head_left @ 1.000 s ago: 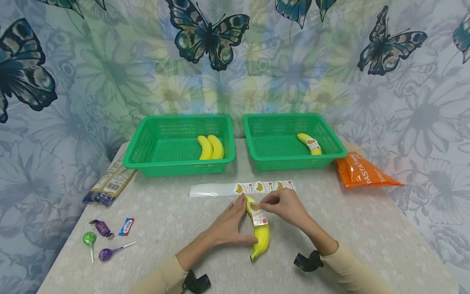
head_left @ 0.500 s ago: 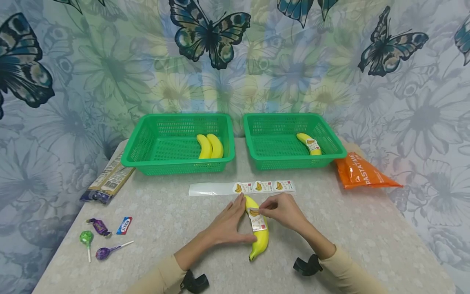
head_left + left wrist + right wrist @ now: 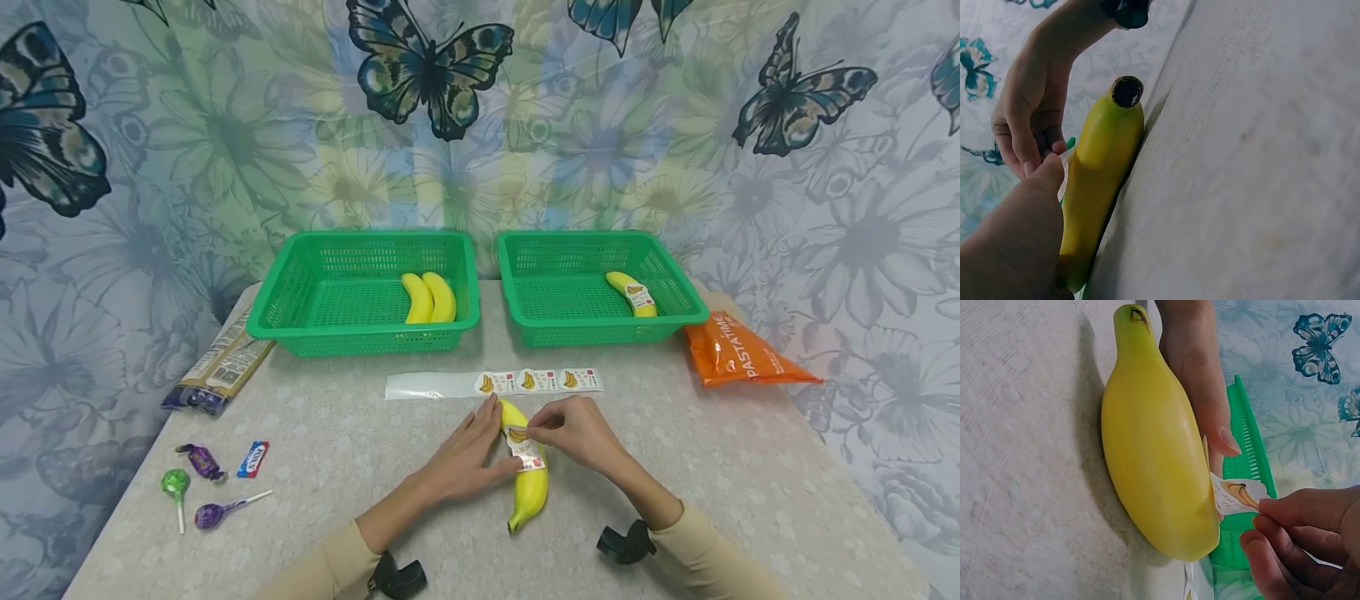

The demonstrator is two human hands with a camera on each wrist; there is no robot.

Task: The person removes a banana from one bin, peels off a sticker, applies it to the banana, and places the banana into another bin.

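Observation:
A yellow banana lies on the table, its stem toward the person. My left hand rests along its left side with fairly straight fingers at the far end, and the thumb reaches onto the banana-picture sticker on its upper face. From the right, my right hand pinches the sticker's far edge between thumb and index finger. In the right wrist view this end of the sticker stands away from the banana. The left wrist view shows the left thumb beside the banana, most of the sticker hidden.
Beyond the hands lies a backing strip with three stickers. A left green basket holds two bananas; the right one holds one stickered banana. An orange packet, a gold packet and several candies lie at the sides.
The sticker has shifted slightly toward the stem, with the right hand still pinching its far edge. The left thumb has moved from the banana's side up onto the sticker's near part.

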